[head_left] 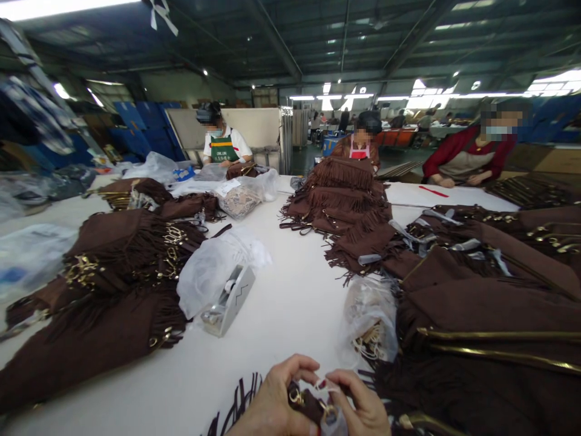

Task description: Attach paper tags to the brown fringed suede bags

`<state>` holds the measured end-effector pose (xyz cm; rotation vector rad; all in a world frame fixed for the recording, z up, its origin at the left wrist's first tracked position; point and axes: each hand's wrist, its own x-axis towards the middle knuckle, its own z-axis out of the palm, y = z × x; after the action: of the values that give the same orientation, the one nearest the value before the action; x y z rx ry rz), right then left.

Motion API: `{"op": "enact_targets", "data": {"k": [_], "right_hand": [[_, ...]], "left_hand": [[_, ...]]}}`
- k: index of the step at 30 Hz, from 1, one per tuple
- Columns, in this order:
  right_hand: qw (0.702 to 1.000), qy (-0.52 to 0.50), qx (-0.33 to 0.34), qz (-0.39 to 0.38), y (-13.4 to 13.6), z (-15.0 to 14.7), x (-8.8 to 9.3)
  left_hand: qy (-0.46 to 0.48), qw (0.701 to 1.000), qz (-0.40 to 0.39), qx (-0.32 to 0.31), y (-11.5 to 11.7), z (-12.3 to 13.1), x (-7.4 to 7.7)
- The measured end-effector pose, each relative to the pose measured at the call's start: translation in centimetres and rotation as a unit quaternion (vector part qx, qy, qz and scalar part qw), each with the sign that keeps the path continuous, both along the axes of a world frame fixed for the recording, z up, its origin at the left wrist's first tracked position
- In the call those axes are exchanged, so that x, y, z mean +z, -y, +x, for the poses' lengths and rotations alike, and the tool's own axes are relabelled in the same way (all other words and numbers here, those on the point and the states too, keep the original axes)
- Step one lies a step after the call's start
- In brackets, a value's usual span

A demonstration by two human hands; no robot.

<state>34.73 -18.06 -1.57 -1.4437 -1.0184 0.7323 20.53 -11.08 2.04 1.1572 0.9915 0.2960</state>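
At the bottom centre, my left hand (275, 402) is closed around a dark brown strap end (310, 404) with gold-coloured ring hardware. My right hand (361, 404) is closed beside it, its thumb and finger pinching a thin white cord (325, 386). A small dark red bit shows at the fingertips. Clear plastic wrap (334, 422) hangs below my right fingers. Brown fringe (240, 396) spreads on the table left of my left wrist; whether it belongs to the held piece is hidden.
On the white table (281, 303) stand a tape dispenser (236, 303) and a plastic bag of pale cords (373, 327). Brown fringed bags lie left (122, 242), ahead (347, 194) and right (490, 297). Three co-workers (227, 145) are at the far side.
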Motion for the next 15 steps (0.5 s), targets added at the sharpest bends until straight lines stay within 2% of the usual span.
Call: {"op": "enact_targets", "data": {"k": [3, 8, 12, 15], "right_hand": [[0.997, 0.077, 0.026, 0.018, 0.0, 0.5, 0.1], [0.983, 0.166, 0.072, -0.003, 0.0, 1.8, 0.6], [0.984, 0.165, 0.064, -0.013, 0.2, 2.4, 1.9], [0.992, 0.100, 0.061, -0.047, 0.7, 1.7, 3.2]], "left_hand": [[0.035, 0.999, -0.014, -0.003, 0.0, -0.1, -0.4], [0.003, 1.000, -0.003, -0.002, 0.0, -0.1, -0.1], [-0.032, 0.999, 0.014, 0.003, 0.1, -0.1, 0.1], [-0.023, 1.000, -0.010, 0.012, 0.0, -0.1, 0.1]]}}
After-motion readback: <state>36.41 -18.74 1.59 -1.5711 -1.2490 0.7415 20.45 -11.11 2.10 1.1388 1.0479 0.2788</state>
